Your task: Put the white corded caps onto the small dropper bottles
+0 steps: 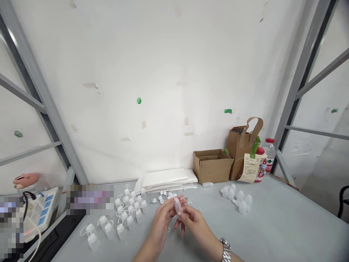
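Between my two hands is a small translucent plastic squeeze bottle, tilted, with its white top pointing away from me. My left hand has its fingers bent around the top end. My right hand pinches the lower body between thumb and fingers. Left of my hands stand several white-capped squeeze bottles, some with looped cap straps. Just beyond my fingers lie loose white caps, partly hidden by my hands. Another group of small bottles or caps rests on the right.
Along the wall are flat white packages, a cardboard box, a brown paper bag and a red-capped water bottle. At the left edge sits a power strip with cables. Grey metal posts flank the grey table.
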